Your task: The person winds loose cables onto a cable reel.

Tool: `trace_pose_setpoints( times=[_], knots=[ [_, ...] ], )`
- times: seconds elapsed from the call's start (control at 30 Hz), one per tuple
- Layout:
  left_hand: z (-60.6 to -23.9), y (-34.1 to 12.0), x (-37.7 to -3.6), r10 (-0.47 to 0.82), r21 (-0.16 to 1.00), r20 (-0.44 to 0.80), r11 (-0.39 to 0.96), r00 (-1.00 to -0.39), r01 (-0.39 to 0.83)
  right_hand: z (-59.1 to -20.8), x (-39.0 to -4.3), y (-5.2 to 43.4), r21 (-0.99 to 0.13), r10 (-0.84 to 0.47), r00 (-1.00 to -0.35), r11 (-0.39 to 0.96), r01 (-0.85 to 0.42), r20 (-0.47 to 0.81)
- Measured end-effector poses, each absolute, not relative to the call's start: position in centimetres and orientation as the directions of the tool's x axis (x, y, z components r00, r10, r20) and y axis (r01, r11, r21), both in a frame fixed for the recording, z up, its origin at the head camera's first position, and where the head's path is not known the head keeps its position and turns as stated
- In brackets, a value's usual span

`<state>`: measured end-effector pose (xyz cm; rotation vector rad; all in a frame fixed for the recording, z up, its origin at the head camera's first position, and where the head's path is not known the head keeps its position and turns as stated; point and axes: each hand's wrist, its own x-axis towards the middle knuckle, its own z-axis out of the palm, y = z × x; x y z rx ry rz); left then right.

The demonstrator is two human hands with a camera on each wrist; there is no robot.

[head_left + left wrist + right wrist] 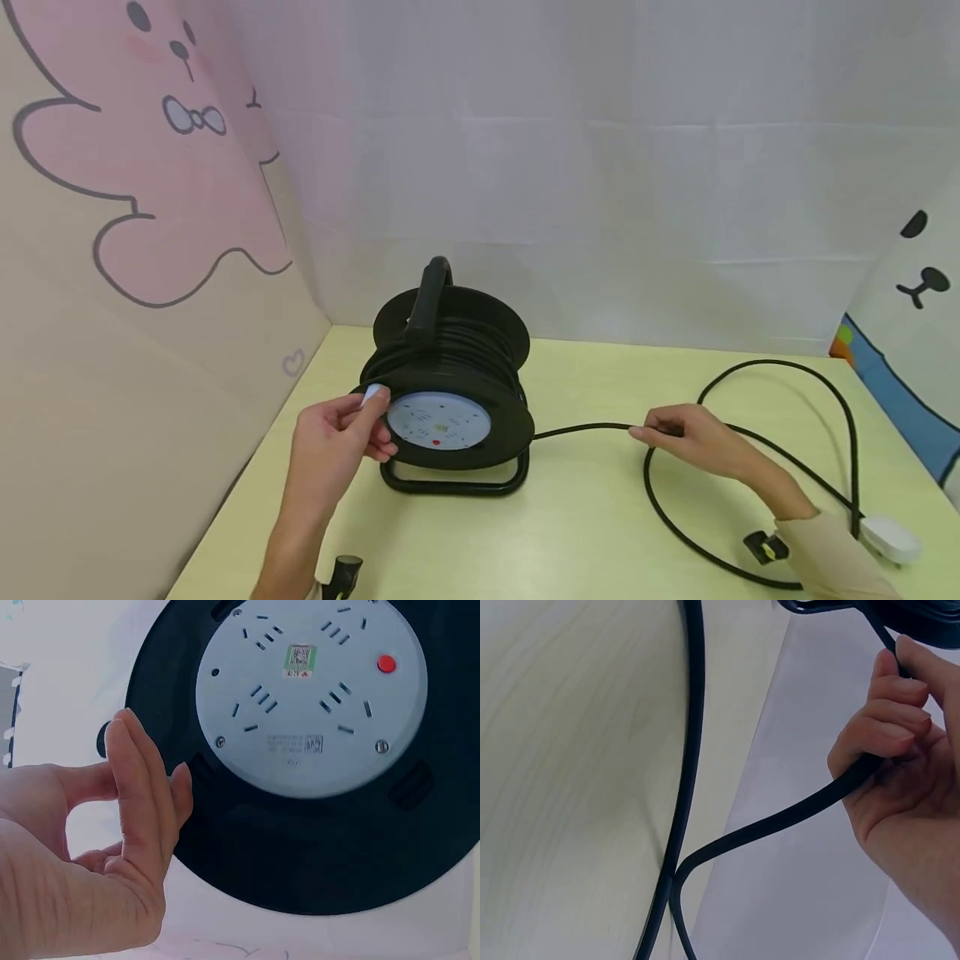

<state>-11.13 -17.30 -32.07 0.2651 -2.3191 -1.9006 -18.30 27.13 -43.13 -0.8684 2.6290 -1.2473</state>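
Presently on view:

1. Cable reel (450, 375): black drum on a black tube stand, upright on the far left part of the pale green tabletop (585, 533), carry handle (431, 296) on top. Black cord is wound round its core.
2. Socket plate (438, 419): round, light grey, on the near face of the reel; the left wrist view shows several socket groups, a red button (386, 664) and a small green label (301, 657).
3. Left hand (337, 433): at the left rim of the reel's near flange. Fingers are straight and close together, their tips against the black rim (161, 787); the thumb is set apart. A small white knob (372, 394) on the rim lies at the fingertips; whether the hand pinches it cannot be told.
4. Cable (585, 428): black, leaving the right side of the reel and running rightward just above the tabletop to the right hand, then on in a wide loop over the right part of the tabletop.
5. Right hand (693, 442): well right of the reel, fingers curled round the cable (780, 817), thumb over the top, the cord passing through the grip.
6. White plug (888, 537): at the near right, at the end of the loop, lying on the tabletop.
7. Backdrop: white sheet at the far side; a pink cartoon panel (142, 150) on the left.
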Motion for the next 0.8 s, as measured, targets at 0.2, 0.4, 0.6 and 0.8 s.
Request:
trace_pose_setpoints(
  times=[0.2, 0.4, 0.6, 0.8],
  knots=[
    [-32.0, -16.0, -11.0, -0.207, 0.982, 0.047, 0.189, -0.977, 0.007, -43.3, -18.8, 26.0, -0.749, -0.543, -0.829, 0.492, -0.445, 0.135],
    [-31.9, -14.8, -11.1, -0.185, 0.979, 0.092, 0.198, -0.978, 0.054, -43.6, -19.2, 25.0, -0.768, -0.575, -0.81, 0.465, -0.44, 0.116],
    [-32.0, -13.7, -11.2, -0.138, 0.978, 0.122, 0.185, -0.983, 0.095, -43.8, -19.6, 23.9, -0.785, -0.583, -0.804, 0.443, -0.434, 0.115],
    [-32.0, -12.8, -11.4, -0.064, 0.981, 0.116, 0.166, -0.991, 0.104, -43.9, -20.1, 23.1, -0.805, -0.597, -0.797, 0.429, -0.41, 0.088]
  ],
)
